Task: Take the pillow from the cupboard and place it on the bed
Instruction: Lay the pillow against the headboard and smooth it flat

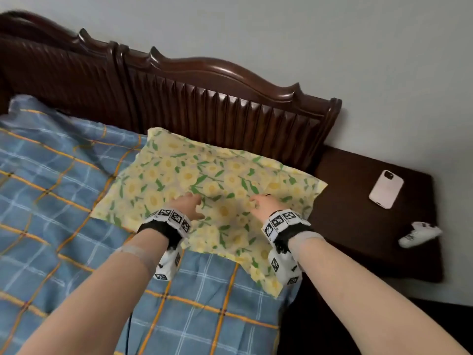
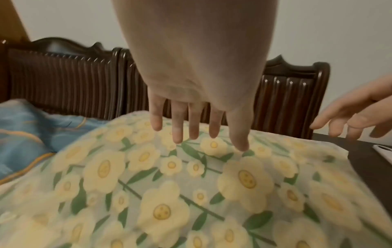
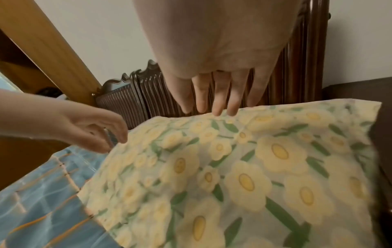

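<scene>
- Two hands over the pillow [image 1: 204, 193], holding nothing: left hand [image 1: 188, 204] and right hand [image 1: 263, 202] side by side, palms down, wrists bent slightly downward.
- Fingers [image 2: 177, 132] of the left hand straight and spread, tips just above or barely grazing the flowered cover; contact hard to tell.
- Fingers [image 3: 218, 107] of the right hand likewise extended and loosely apart, tips near the far edge of the pillow.
- Under the fingers, pillow already flat on the bed [image 1: 64, 201], against the headboard [image 1: 230, 111] beyond the fingertips.
- Near right corner overhanging the bed edge, below the right wrist: likely to slide off if pressed or dragged that way.
- Right of the fingers, bedside worktop [image 1: 358, 226] carrying a phone [image 1: 386, 189]; a careless sweep could knock it.
</scene>
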A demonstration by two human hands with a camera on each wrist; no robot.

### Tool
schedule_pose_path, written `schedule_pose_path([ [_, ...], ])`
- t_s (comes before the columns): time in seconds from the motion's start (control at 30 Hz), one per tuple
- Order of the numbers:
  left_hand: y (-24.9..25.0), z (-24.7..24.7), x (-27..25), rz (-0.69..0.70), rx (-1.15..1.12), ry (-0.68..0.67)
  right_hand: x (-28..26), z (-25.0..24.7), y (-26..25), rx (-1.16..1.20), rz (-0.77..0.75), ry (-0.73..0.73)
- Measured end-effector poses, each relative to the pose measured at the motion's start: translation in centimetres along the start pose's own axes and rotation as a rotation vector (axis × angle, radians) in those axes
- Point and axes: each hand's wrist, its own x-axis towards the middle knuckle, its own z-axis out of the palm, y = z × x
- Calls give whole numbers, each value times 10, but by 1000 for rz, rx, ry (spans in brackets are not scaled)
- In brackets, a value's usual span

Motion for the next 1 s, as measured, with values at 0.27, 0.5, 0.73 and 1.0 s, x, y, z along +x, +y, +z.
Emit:
schedule_pose_path([
  [0.27, -28, 28, 58, -31, -16, 20, 89, 0, 22, 157, 176, 81],
  [0.5, -57, 1, 110, -70, -11, 77, 162, -13, 25, 41, 213, 82],
  [0.73, -63, -6, 160, -51, -75, -44, 195, -11, 44, -32, 304, -139],
  [1.0, -35, -21, 171, -179, -44, 73, 187, 2, 41, -38, 227, 73],
])
